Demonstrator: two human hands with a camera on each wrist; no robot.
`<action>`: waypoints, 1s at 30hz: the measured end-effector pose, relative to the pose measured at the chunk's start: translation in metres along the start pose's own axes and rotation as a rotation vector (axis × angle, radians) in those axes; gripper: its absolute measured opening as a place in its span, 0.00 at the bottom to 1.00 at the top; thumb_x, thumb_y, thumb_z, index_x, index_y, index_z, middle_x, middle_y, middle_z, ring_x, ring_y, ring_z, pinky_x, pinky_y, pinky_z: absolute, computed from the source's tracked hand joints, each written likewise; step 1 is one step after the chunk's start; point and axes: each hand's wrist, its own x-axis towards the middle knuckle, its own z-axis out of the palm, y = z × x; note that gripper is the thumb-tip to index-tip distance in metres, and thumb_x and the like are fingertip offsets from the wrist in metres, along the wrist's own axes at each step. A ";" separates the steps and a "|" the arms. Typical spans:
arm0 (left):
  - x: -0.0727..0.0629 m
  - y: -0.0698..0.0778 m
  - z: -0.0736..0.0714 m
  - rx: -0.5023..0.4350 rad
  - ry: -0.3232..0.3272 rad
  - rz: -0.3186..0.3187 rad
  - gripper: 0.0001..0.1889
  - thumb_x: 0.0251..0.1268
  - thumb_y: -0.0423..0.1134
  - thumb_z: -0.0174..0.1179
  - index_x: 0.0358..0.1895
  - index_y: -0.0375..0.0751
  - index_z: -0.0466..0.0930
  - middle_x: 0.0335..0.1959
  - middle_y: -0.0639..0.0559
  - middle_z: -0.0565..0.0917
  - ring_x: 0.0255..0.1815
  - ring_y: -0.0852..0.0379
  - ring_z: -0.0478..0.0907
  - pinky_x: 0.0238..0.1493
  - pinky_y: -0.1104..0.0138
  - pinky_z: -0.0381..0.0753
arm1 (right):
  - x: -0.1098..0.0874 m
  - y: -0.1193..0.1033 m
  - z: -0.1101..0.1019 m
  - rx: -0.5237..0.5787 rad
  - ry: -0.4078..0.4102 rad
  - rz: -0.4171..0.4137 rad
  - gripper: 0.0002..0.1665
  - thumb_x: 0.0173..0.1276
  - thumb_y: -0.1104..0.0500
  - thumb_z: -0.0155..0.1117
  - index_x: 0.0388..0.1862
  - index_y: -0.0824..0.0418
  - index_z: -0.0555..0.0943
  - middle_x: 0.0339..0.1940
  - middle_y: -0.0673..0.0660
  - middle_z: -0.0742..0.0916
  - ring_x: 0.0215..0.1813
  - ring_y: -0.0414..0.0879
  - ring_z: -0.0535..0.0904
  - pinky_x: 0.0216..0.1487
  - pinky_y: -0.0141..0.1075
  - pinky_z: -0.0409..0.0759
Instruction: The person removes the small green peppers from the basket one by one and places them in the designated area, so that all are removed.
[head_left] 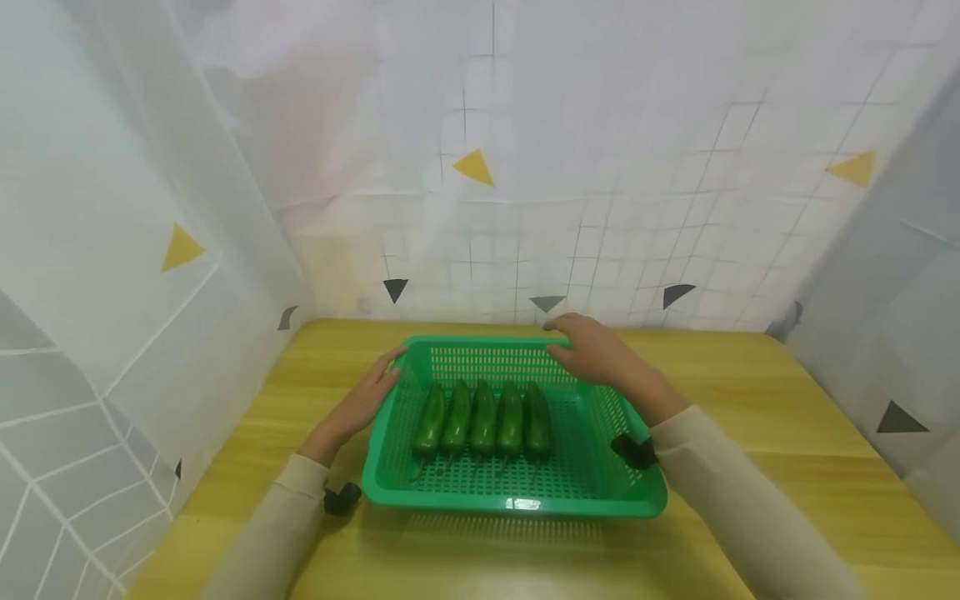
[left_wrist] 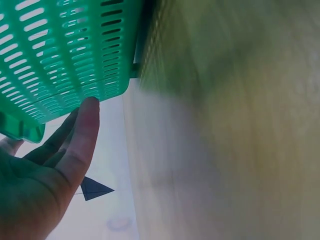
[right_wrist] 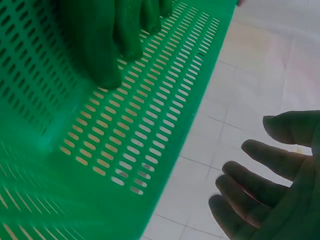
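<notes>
A green plastic basket [head_left: 517,502] with slotted walls sits on the table. Inside it several long green peppers [head_left: 482,421] lie side by side in a row, stems toward the near side. My left hand [head_left: 360,406] is at the basket's far left corner. Its extended fingers [left_wrist: 82,131] meet the outside of the slotted wall. Over the basket's right far part hovers my right hand [head_left: 597,350], fingers spread and loosely bent, holding nothing. In the right wrist view this hand [right_wrist: 280,185] is apart from the basket rim [right_wrist: 186,135].
The wooden table [head_left: 720,400] extends on both sides of the basket. Behind it hangs a white sheet [head_left: 585,167] with grid lines and triangles, and similar sheets close off the left and right. Both sleeved wrists carry small black devices [head_left: 342,498].
</notes>
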 end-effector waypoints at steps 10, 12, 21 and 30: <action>0.000 -0.001 0.001 -0.006 0.006 -0.008 0.28 0.87 0.52 0.33 0.83 0.52 0.47 0.81 0.41 0.50 0.79 0.36 0.49 0.73 0.36 0.51 | 0.010 0.010 0.025 0.039 -0.115 0.092 0.23 0.71 0.65 0.53 0.63 0.73 0.77 0.55 0.69 0.84 0.55 0.62 0.81 0.55 0.55 0.80; -0.001 -0.001 0.001 0.003 0.008 -0.004 0.28 0.87 0.52 0.33 0.83 0.51 0.47 0.82 0.41 0.49 0.80 0.36 0.46 0.73 0.36 0.48 | 0.011 0.012 0.029 0.043 -0.150 0.116 0.24 0.72 0.65 0.52 0.64 0.72 0.77 0.56 0.69 0.84 0.56 0.62 0.80 0.55 0.55 0.80; 0.004 0.005 0.000 -0.019 0.008 0.019 0.28 0.87 0.52 0.33 0.83 0.51 0.48 0.82 0.43 0.49 0.81 0.38 0.45 0.74 0.37 0.47 | 0.016 0.018 0.030 0.040 -0.212 0.143 0.24 0.71 0.65 0.53 0.62 0.76 0.76 0.59 0.72 0.82 0.61 0.67 0.78 0.60 0.56 0.78; 0.000 0.001 0.000 -0.010 0.004 -0.009 0.28 0.87 0.51 0.33 0.83 0.52 0.47 0.82 0.41 0.49 0.79 0.34 0.48 0.72 0.35 0.50 | 0.020 0.018 0.041 0.084 -0.285 0.200 0.24 0.71 0.66 0.54 0.64 0.76 0.75 0.63 0.71 0.80 0.62 0.64 0.78 0.59 0.53 0.79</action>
